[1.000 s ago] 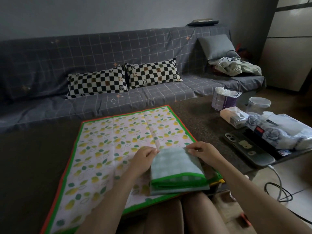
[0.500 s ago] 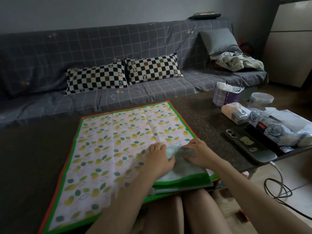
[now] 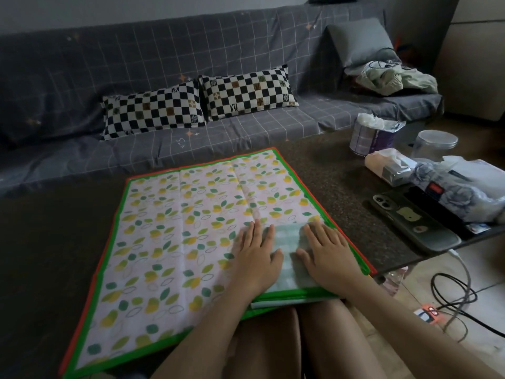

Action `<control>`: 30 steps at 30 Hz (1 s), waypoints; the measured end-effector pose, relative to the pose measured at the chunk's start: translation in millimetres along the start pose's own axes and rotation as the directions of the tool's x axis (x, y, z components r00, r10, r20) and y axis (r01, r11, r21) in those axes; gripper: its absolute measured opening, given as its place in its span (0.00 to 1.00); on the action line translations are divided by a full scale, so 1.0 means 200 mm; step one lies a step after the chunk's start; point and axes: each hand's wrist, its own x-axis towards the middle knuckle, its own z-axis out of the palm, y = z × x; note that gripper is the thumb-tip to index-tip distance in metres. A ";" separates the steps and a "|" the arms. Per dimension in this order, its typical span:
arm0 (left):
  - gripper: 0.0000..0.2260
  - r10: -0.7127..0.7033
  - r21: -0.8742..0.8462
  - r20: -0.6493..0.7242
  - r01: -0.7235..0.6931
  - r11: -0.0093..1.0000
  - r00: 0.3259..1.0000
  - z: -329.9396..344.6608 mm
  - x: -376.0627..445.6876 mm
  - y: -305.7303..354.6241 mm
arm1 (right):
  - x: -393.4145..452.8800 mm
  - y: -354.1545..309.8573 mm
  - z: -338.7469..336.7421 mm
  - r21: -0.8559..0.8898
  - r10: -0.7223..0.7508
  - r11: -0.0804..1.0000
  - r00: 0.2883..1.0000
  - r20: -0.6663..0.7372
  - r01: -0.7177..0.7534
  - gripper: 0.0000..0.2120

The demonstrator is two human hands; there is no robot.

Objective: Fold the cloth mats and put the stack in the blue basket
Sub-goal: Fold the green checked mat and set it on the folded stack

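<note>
A folded mat point(image 3: 289, 258), pale green check with a bright green border, lies on the near right corner of a larger spread mat point(image 3: 177, 228) printed with yellow and green leaves. My left hand point(image 3: 257, 255) rests flat on the folded mat's left part, fingers spread. On its right part my right hand point(image 3: 325, 253) lies flat too, palm down. Neither hand grips anything. No blue basket is in view.
The dark table point(image 3: 338, 192) carries a phone point(image 3: 415, 222), tissue packs point(image 3: 388, 168), a floral package point(image 3: 461, 187), a tissue roll point(image 3: 369, 135) and a clear jar point(image 3: 435, 143) at the right. Behind stands a grey sofa point(image 3: 136, 64) with checkered pillows point(image 3: 196, 102). Cables point(image 3: 453, 294) lie on the floor.
Both hands went from pinching the folded mat's far edge to lying flat on top of it, and the mat now sits flatter. The view has shifted closer.
</note>
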 end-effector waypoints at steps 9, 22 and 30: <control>0.28 -0.078 -0.063 0.046 0.081 0.995 0.996 -0.03 -0.09 0.04 | -0.03 -0.03 -0.07 0.013 0.088 0.996 0.995 -0.043 -0.088 0.30; 0.28 -0.241 -0.119 -0.083 0.230 0.966 0.967 -0.01 -0.14 0.06 | -0.05 -0.08 -0.08 0.209 0.383 0.911 0.917 -0.112 -0.355 0.24; 0.29 -0.297 -0.641 -0.241 0.079 0.764 0.924 -0.07 -0.21 0.02 | -0.11 -0.13 -0.14 0.650 0.343 0.736 0.932 -0.116 -0.190 0.10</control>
